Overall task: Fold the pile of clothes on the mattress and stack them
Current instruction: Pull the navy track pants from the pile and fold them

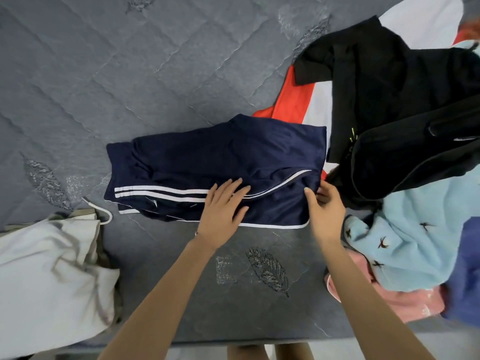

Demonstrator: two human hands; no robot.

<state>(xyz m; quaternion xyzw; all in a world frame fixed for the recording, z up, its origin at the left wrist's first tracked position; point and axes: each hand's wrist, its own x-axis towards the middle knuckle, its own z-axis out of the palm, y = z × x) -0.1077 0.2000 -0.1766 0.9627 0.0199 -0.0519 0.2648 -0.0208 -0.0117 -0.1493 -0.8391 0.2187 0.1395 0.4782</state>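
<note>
navy shorts with white side stripes are being held folded at the middle of the grey quilted mattress. they are being pressed flat by the left hand, fingers straight, while their right edge is being pinched by the right hand. the pile is lying just to the right, touching them: black, pale blue, red, pink. a white garment is lying near left.
</note>
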